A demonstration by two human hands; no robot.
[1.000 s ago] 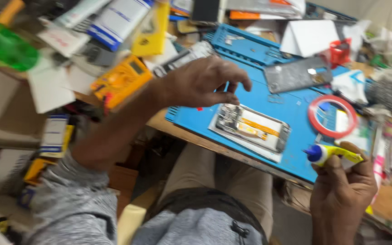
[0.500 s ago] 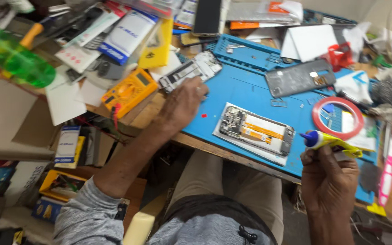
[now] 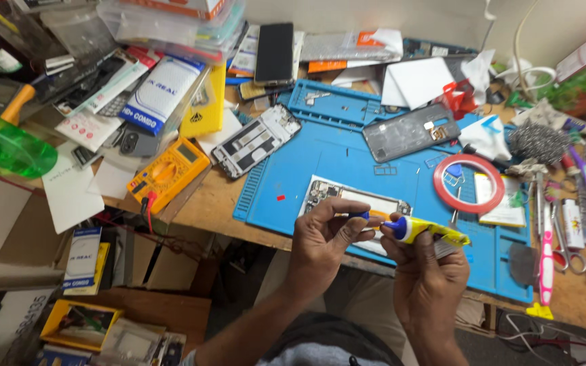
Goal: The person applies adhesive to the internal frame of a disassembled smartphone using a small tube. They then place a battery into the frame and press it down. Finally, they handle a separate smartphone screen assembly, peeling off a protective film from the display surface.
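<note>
Yellow glue tube [image 3: 434, 232] with a blue nozzle is sitting in the right hand [image 3: 427, 278], fingers clenched around its body, held over the near edge of the blue work mat [image 3: 347, 159]. Left hand [image 3: 327, 237] is pinching a small blue cap [image 3: 359, 215] between thumb and fingertips, right at the tube's nozzle; cannot tell whether cap and nozzle are touching. Both hands are hovering just above an opened phone [image 3: 355, 203] lying on the mat, partly covering it.

Far on the mat, a dark phone back panel [image 3: 409, 131] is lying tilted. Right of the hands, a red tape ring [image 3: 468, 183] is lying flat on the mat. Left of the mat, a phone frame [image 3: 256, 140] is resting half on the mat edge, half on the wooden table [image 3: 205, 203]. Further left, an orange multimeter [image 3: 168, 172] is sitting at the table's near edge. A green translucent bottle [image 3: 5, 144] is lying at the far left. A black phone [image 3: 275, 52] is resting at the far side among packets. On the right, a pink toothbrush [image 3: 546, 261], scissors [image 3: 559, 234] and a steel scrubber [image 3: 538, 142] are lying on the table, well apart from the hands.
</note>
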